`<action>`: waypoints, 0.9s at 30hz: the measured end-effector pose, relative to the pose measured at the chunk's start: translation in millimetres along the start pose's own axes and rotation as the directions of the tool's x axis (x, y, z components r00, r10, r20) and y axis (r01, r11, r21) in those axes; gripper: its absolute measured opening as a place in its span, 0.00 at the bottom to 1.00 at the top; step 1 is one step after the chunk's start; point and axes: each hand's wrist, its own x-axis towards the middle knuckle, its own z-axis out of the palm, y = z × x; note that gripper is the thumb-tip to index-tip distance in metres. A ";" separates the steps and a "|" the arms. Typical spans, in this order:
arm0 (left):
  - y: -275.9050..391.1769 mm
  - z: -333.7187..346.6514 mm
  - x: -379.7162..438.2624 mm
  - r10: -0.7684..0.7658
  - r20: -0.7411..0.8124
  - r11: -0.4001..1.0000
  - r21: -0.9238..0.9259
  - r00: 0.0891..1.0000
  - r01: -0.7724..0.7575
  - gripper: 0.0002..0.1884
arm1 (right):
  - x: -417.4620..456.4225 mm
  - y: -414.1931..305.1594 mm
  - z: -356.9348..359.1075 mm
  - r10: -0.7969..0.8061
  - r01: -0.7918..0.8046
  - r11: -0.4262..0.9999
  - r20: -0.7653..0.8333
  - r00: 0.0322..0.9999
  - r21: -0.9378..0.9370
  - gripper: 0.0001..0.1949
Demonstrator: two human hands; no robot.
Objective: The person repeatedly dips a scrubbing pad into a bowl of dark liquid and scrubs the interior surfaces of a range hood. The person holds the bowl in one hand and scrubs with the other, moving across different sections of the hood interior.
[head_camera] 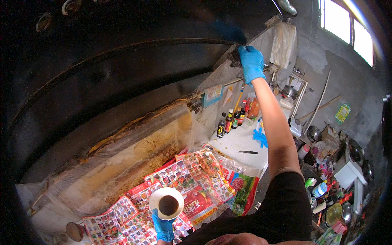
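Observation:
My left hand [163,228], in a blue glove, holds a white bowl [155,196] with dark brown liquid [168,205] inside. The bowl is above red printed flyers [196,199] spread below. My right hand [251,62], also gloved in blue, is raised with the arm stretched out. Its curled fingers are at the lower right edge of a dark, glossy range hood [137,61]. Whatever those fingers might hold is hidden. Beside them, a dark, rough patch [235,58] shows against the grey wall. A blurred blue reflection appears on the hood above the hand.
Brown-stained plastic film [147,153] covers the wall under the hood. Several sauce bottles [229,121], a blue glove [260,137] and a black utility knife [248,152] are on the white counter [235,144]. Cluttered kitchenware, including a glass lid [333,214], fills the right side.

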 end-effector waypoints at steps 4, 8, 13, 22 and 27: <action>2.3 3.1 -2.1 0.041 0.033 0.999 0.010 0.999 -0.041 0.34 | -1.6 4.3 16.1 0.097 -0.100 0.954 0.023 0.995 0.283 0.20; -1.5 -17.2 6.6 0.014 0.020 0.999 -0.041 1.000 -0.013 0.35 | 2.4 35.5 48.5 0.086 -0.083 0.898 0.011 0.996 0.431 0.20; 5.8 -23.1 -7.3 0.052 -0.051 0.997 0.055 0.997 -0.049 0.36 | 1.1 20.8 38.9 0.077 -0.066 0.956 -0.028 0.997 0.287 0.22; 7.6 -16.9 -1.9 0.027 0.037 1.000 -0.003 0.999 -0.027 0.37 | 9.7 22.8 52.3 0.269 -0.341 0.821 0.217 0.938 0.459 0.23; 2.0 -20.2 -3.7 0.022 0.013 1.000 0.009 1.000 -0.022 0.37 | 8.4 14.6 33.1 0.202 -0.280 0.887 0.236 0.950 0.368 0.24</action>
